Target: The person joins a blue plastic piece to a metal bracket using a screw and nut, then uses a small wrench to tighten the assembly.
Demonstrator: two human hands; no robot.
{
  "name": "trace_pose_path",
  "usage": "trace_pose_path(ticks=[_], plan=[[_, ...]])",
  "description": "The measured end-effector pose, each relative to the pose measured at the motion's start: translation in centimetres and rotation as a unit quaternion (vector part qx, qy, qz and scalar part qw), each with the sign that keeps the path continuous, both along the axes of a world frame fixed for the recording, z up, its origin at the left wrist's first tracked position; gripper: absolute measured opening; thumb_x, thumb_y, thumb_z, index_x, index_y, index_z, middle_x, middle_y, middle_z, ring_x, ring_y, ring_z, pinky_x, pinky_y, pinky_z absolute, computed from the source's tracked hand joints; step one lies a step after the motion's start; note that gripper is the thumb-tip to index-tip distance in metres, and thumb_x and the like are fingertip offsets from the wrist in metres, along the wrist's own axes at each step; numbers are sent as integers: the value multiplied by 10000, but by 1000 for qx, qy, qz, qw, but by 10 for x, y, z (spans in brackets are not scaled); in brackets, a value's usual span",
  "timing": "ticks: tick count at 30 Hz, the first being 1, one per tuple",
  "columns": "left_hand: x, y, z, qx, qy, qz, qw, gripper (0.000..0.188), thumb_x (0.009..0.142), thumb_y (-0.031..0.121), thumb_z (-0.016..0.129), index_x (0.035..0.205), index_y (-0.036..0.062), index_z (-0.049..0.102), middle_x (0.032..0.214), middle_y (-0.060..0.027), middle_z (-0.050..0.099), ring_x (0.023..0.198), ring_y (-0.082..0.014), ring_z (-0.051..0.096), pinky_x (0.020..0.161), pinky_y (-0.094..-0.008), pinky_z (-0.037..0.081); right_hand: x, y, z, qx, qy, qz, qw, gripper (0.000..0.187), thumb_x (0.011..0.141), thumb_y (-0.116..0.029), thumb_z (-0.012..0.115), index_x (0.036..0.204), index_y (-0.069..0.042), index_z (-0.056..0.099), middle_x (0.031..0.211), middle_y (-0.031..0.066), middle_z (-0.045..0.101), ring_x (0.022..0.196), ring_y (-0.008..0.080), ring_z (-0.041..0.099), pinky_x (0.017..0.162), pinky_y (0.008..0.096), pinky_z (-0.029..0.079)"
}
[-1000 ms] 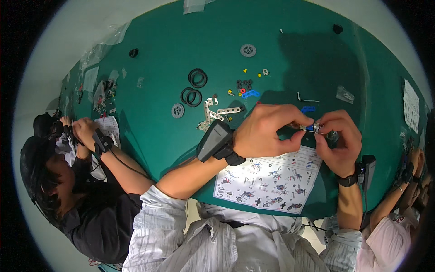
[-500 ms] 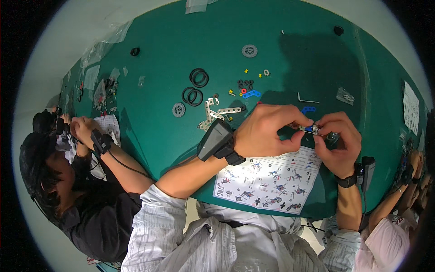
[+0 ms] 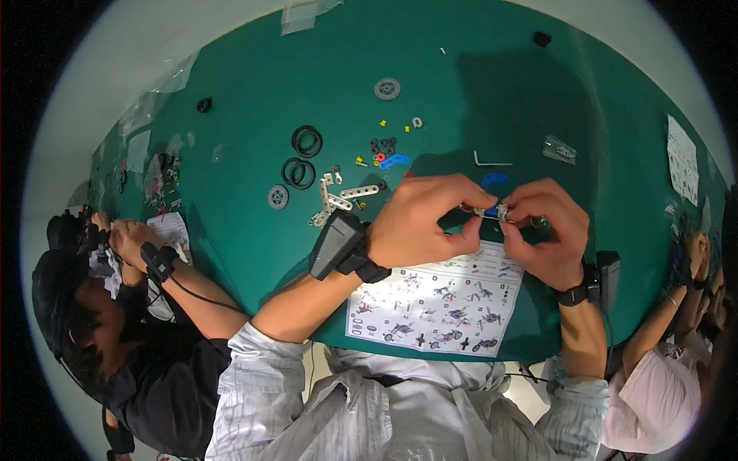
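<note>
Between my two hands is a small assembly of blue and silver toy-model parts (image 3: 490, 212), held over the table just beyond the instruction sheet (image 3: 427, 307). My left hand (image 3: 427, 221) pinches its left end between thumb and index finger. The right end sits in a pinch of my right hand (image 3: 550, 230). My fingers hide much of the assembly, so its exact shape is unclear. Beyond it lies a blue perforated plate (image 3: 496, 179). Silver perforated strips (image 3: 359, 191) are spread to the left of my left hand.
An L-shaped hex key (image 3: 492, 160) and a clear bag of small parts (image 3: 560, 150) lie farther off. Black tyres (image 3: 298, 174), grey wheels (image 3: 387, 89), black rings (image 3: 383, 145) and a blue bracket (image 3: 395, 161) are scattered leftward. A person in black (image 3: 165, 384) works at left, others at right.
The whole view has shifted slightly, so the table's things appear farther left. Both hands keep their pinch on the small assembly, with only slight finger movement.
</note>
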State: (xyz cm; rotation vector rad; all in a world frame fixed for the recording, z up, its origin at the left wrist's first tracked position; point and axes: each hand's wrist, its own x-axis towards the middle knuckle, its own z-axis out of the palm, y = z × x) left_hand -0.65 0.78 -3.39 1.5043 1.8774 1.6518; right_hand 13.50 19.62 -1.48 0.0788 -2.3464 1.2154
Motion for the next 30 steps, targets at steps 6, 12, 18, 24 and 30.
trace_pose_path(ticks=[6,12,18,24,30], plan=[[1,1,3,5,15,8,1000,297,729,-28,811,1012,20,733,976,-122,800,853,-261,799,734,-335,629,0,0,0,-11,-3,3,1000,260,739,69,827,947,-36,711,1011,103,735,790,163,702,616,263,557],[0,3,2,20,26,12,999,293,744,-25,803,1026,18,734,962,-116,793,816,-243,793,716,-335,636,0,-2,0,-16,-4,-13,1000,264,746,69,831,960,-40,721,1001,96,747,786,168,705,614,263,554],[0,2,2,11,19,18,1000,296,735,-43,801,1018,9,732,990,-135,798,866,-264,801,756,-338,631,1,-3,-3,-12,1,-17,1000,258,766,68,828,977,-40,727,1028,102,766,796,175,715,629,264,555],[0,2,2,11,33,27,999,299,750,-30,798,1040,16,741,925,-104,774,810,-247,791,721,-331,635,0,-5,-2,-15,-1,-20,1000,251,776,66,823,981,-39,723,1034,96,766,821,177,722,635,267,556],[1,2,-2,4,45,37,998,294,762,-24,799,1047,18,745,921,-103,772,810,-236,790,726,-326,634,-1,-3,-6,-16,-2,-15,1000,249,789,61,816,989,-41,707,1020,83,752,802,165,702,625,262,540]])
